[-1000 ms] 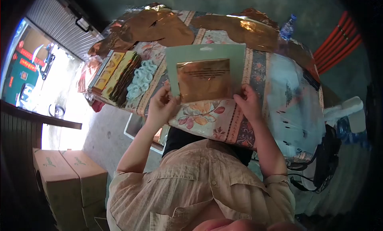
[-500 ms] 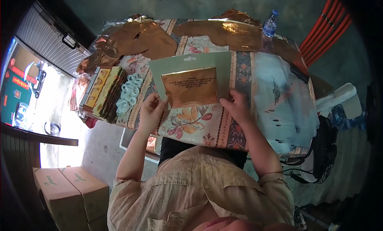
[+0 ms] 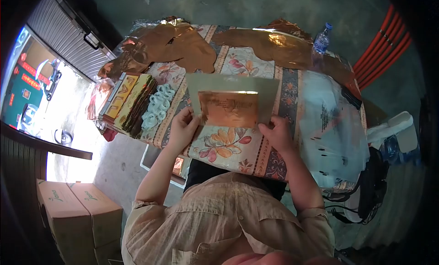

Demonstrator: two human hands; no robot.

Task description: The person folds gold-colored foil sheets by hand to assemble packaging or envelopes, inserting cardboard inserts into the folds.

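Note:
A greenish-grey card [image 3: 231, 83] with a shiny copper-coloured foil panel [image 3: 228, 113] is held just above the tablecloth [image 3: 222, 146]. Faint dark print shows on the foil, too blurred to read now. My left hand [image 3: 184, 127] is closed at the card's lower left edge, thumb and fingers pinching it. At the lower right edge, my right hand [image 3: 277, 133] grips the same card, thumb toward the foil. The card tilts, its upper edge looking foreshortened. Left of my left hand lie white looped ties [image 3: 157, 105].
A stack of "FALL" pieces [image 3: 123, 100] sits at the table's left. Copper foil sheets [image 3: 183, 45] line the back beside a water bottle [image 3: 322, 40]. Clear plastic bags [image 3: 327, 132] cover the right side. Cardboard boxes [image 3: 73, 198] stand on the floor at left.
The card has tipped, so it looks shorter and its print is less readable. Both hands still hold it. The whole view has shifted slightly.

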